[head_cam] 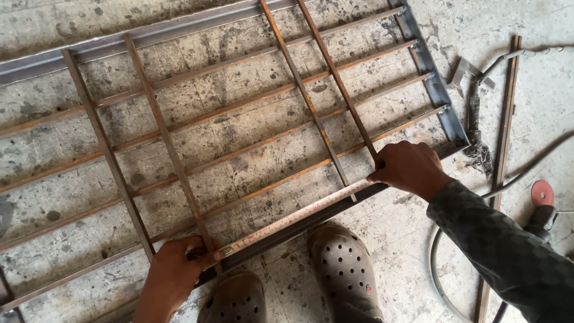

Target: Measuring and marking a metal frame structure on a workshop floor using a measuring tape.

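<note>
A rusty steel grille frame (251,101) lies flat on the concrete floor, with long flat bars crossed by several upright bars. A tape measure blade (293,216) is stretched along the frame's near rail. My left hand (176,269) pinches the tape's end against the rail at one crossing bar. My right hand (409,167) presses the tape down at the foot of another crossing bar (338,81), fingers curled over it. My two feet in perforated clogs (344,272) stand just below the rail.
To the right of the frame lie a loose steel bar (504,119), a welding electrode holder (473,116) with its cable (439,263), and an angle grinder with a red disc (542,194). The frame's grey channel end (439,90) is at the right.
</note>
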